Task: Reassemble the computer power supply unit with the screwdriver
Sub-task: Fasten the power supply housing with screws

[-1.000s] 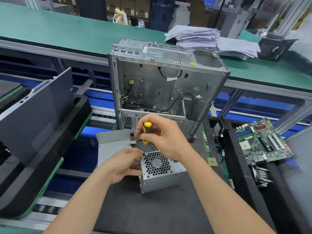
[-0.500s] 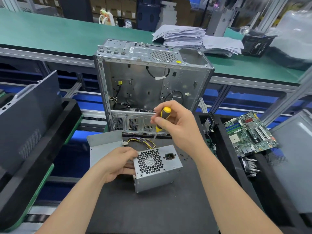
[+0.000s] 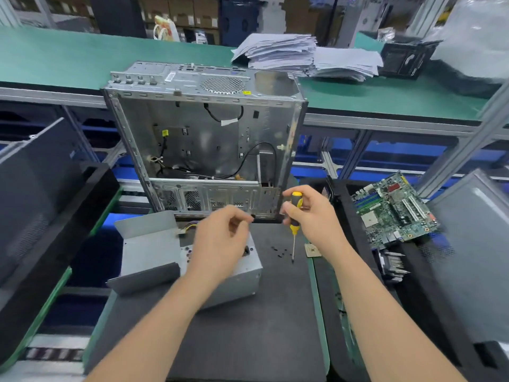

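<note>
The grey power supply unit (image 3: pixel 238 274) lies on the black mat (image 3: pixel 248 326) in front of me, yellow and black wires at its far end. My left hand (image 3: pixel 220 244) hovers just above it with fingers curled; I see nothing held in them. My right hand (image 3: pixel 316 221) grips the yellow-and-black screwdriver (image 3: pixel 294 227) upright, to the right of the unit, tip down near the mat. Several small black screws (image 3: pixel 276 250) lie on the mat just left of the tip. A bent grey metal cover (image 3: pixel 148 244) lies against the unit's left side.
An open, stripped computer case (image 3: pixel 206 139) stands upright behind the unit. A green motherboard (image 3: pixel 394 213) and a heatsink (image 3: pixel 392 266) lie at right, a small chip (image 3: pixel 312 249) by my right wrist. A dark panel in a black tray (image 3: pixel 55 216) stands at left. Paper stacks (image 3: pixel 289 53) sit on the far green bench.
My right hand lifted the screwdriver off the unit and carried it right, tip now down near the screws. My left hand let go of the unit and rose above it.
</note>
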A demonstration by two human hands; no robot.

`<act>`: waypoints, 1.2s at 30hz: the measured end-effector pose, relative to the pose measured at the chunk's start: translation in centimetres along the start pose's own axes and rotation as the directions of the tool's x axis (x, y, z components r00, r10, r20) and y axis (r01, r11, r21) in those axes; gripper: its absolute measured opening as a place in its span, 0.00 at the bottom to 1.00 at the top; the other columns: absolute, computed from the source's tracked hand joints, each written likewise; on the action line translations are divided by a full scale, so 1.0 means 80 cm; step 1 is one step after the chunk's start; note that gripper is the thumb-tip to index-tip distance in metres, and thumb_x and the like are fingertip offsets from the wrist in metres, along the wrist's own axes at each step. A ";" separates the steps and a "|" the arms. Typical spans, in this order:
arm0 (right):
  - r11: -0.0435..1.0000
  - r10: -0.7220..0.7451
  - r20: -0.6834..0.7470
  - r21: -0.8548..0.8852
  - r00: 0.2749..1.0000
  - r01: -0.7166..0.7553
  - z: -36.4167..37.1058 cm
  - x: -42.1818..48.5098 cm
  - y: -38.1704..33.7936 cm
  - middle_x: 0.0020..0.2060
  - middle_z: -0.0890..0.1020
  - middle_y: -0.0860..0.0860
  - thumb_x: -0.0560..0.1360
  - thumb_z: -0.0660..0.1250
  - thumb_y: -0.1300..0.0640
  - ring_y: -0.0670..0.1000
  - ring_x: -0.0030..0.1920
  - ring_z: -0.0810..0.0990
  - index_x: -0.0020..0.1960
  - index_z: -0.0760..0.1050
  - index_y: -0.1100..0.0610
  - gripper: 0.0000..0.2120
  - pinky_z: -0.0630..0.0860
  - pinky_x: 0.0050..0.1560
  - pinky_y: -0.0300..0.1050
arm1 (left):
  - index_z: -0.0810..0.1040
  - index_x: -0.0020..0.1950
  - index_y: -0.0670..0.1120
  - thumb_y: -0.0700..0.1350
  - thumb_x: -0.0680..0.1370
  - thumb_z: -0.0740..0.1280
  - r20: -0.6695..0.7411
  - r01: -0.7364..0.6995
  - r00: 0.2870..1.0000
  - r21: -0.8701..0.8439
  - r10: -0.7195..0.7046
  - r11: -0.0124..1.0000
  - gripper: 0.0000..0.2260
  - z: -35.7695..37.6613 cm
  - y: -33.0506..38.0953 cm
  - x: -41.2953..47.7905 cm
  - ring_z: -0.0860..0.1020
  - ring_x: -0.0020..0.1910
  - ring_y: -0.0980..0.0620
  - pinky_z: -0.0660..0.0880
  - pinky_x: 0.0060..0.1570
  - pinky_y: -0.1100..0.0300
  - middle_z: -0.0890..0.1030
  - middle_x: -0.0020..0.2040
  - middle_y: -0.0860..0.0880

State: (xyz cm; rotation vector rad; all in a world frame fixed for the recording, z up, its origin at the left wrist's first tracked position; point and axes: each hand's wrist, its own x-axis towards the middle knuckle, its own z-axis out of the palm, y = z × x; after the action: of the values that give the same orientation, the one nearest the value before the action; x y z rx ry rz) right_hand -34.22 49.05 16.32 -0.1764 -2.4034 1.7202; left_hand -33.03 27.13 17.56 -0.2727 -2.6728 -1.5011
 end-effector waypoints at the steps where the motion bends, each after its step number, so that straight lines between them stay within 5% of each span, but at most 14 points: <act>1: 1.000 0.017 -0.009 -0.009 1.000 -0.017 -0.006 0.001 0.012 0.42 0.87 0.54 0.82 0.70 0.62 0.56 0.40 0.88 0.56 0.80 0.50 0.08 0.84 0.45 0.53 | 0.82 0.47 0.55 0.40 0.79 0.66 0.038 -0.001 0.999 -0.072 0.004 0.997 0.10 0.019 0.013 -0.009 0.82 0.41 0.63 0.76 0.41 0.69 0.83 0.39 0.59; 4: 0.998 0.047 -0.048 -0.030 0.998 -0.049 -0.026 0.003 0.044 0.44 0.87 0.57 0.81 0.71 0.61 0.51 0.40 0.89 0.55 0.80 0.50 0.07 0.86 0.45 0.54 | 0.80 0.50 0.54 0.36 0.81 0.62 0.226 0.096 0.973 -0.216 -0.046 0.972 0.13 0.087 0.034 -0.037 0.84 0.38 0.59 0.79 0.43 0.65 0.84 0.42 0.56; 8: 0.996 0.091 -0.092 -0.015 0.992 -0.093 -0.047 0.006 0.079 0.44 0.87 0.55 0.81 0.71 0.61 0.50 0.38 0.88 0.54 0.80 0.52 0.05 0.86 0.43 0.52 | 0.76 0.57 0.49 0.37 0.83 0.58 0.368 0.141 0.920 0.014 -0.136 0.990 0.11 0.180 0.012 -0.056 0.81 0.49 0.51 0.77 0.51 0.60 0.81 0.53 0.48; 13: 0.986 0.162 -0.075 -0.015 0.984 -0.163 -0.067 0.004 0.116 0.39 0.86 0.53 0.80 0.71 0.60 0.53 0.36 0.88 0.51 0.79 0.53 0.03 0.84 0.35 0.46 | 0.68 0.63 0.44 0.29 0.79 0.57 0.222 0.228 0.928 0.299 -0.300 0.927 0.15 0.238 -0.030 -0.038 0.76 0.52 0.42 0.73 0.56 0.48 0.67 0.62 0.44; 18: 0.975 0.221 0.026 0.012 0.975 -0.221 -0.083 -0.005 0.147 0.36 0.84 0.55 0.80 0.72 0.60 0.57 0.36 0.86 0.51 0.80 0.53 0.03 0.86 0.38 0.57 | 0.66 0.66 0.44 0.26 0.75 0.62 -0.015 0.318 0.939 0.416 -0.343 0.852 0.23 0.254 -0.041 0.012 0.78 0.51 0.35 0.70 0.46 0.45 0.64 0.64 0.42; 22: 0.970 0.235 0.081 0.050 0.969 -0.239 -0.098 -0.008 0.163 0.38 0.85 0.59 0.80 0.71 0.60 0.56 0.37 0.85 0.52 0.79 0.52 0.03 0.86 0.39 0.60 | 0.67 0.67 0.42 0.25 0.75 0.61 -0.023 0.310 0.935 0.534 -0.353 0.786 0.23 0.251 -0.050 0.034 0.76 0.48 0.35 0.70 0.45 0.47 0.63 0.68 0.39; 30: 0.966 0.239 0.130 0.072 0.962 -0.249 -0.115 -0.005 0.179 0.37 0.85 0.59 0.82 0.70 0.58 0.52 0.36 0.83 0.53 0.79 0.52 0.03 0.86 0.40 0.58 | 0.67 0.53 0.45 0.25 0.75 0.58 -0.003 0.224 0.962 0.583 -0.274 0.781 0.16 0.247 -0.064 0.031 0.72 0.38 0.40 0.69 0.39 0.47 0.64 0.56 0.42; 36: 0.959 0.243 0.148 0.110 0.959 -0.260 -0.118 -0.004 0.175 0.39 0.85 0.61 0.82 0.70 0.60 0.53 0.36 0.84 0.53 0.79 0.52 0.03 0.81 0.33 0.46 | 0.71 0.52 0.47 0.33 0.81 0.62 0.009 0.161 0.981 0.511 -0.193 0.845 0.09 0.243 -0.080 0.030 0.71 0.37 0.44 0.71 0.41 0.52 0.65 0.52 0.49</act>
State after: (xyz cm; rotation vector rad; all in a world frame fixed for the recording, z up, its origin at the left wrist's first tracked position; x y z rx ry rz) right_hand -31.99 62.22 5.98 -0.3759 -2.4404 2.0529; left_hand -35.99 40.72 2.33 -0.0351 -3.0822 -0.7619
